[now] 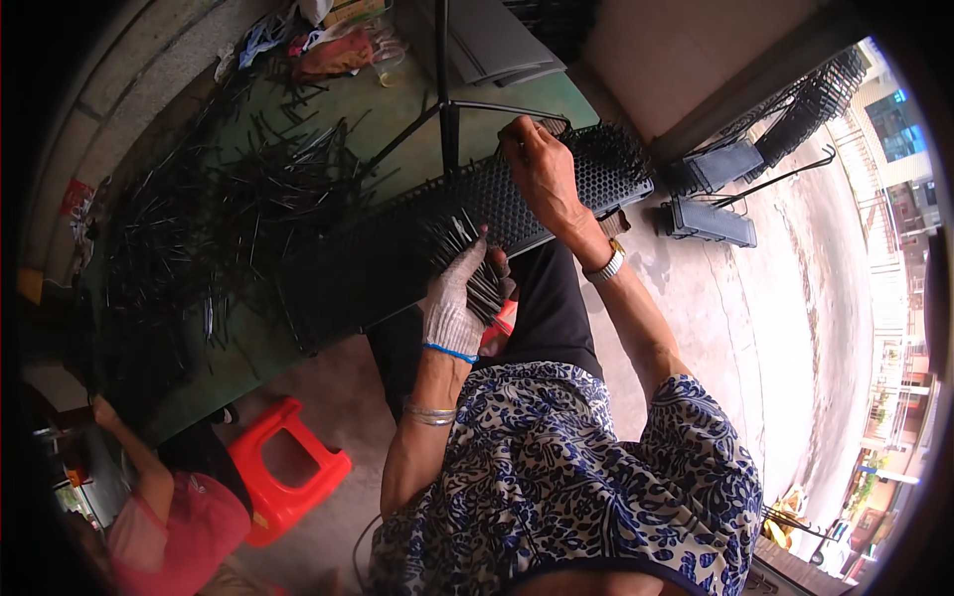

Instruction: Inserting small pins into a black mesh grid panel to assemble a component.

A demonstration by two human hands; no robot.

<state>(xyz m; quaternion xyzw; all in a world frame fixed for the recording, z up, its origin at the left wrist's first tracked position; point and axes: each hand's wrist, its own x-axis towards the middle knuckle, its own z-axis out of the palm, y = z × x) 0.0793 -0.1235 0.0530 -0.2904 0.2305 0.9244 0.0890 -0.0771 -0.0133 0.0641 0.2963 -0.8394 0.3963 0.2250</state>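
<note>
- Writing: a red packet (76, 197) is seen at far L; any print on it is too small to be read. Same w/ the carton (353, 10), cut off at the top edge, & the blue panel (899, 124) outdoors, blurred by glare.
- L hand (455, 298): covered by a white knit glove w/ blue cuff edge; fingers closed round a bundle of thin black strips (484, 290), which is held at the near edge of a black perforated tray (492, 201). Lower ends of bundle partly hidden by fingers.
- R hand (545, 177): bare, wristwatch (608, 260) worn; held over the tray, R of the bundle. Fingers bent, tips drawn together; whether anything is pinched can't be told.
- Tray: laid slantwise along the table edge; its L part is lost in shadow, R end crowded w/ dark upright bits, hard to make out.
- Loose black strips (258, 214): heaped on the green table (234, 372), L of the tray; single pcs can't be separated in the dark.
- Black metal stand (443, 65): set beyond the tray, approx. mid-view; part of table blocked by its legs.
- Grey sheets (497, 45) stacked behind it; reddish bag (338, 54) to their L.
- Red stool (253, 472) on floor, lower L, beside a co-worker (189, 536), partly cut off.
- Grey trays (711, 222) on concrete, R.
</note>
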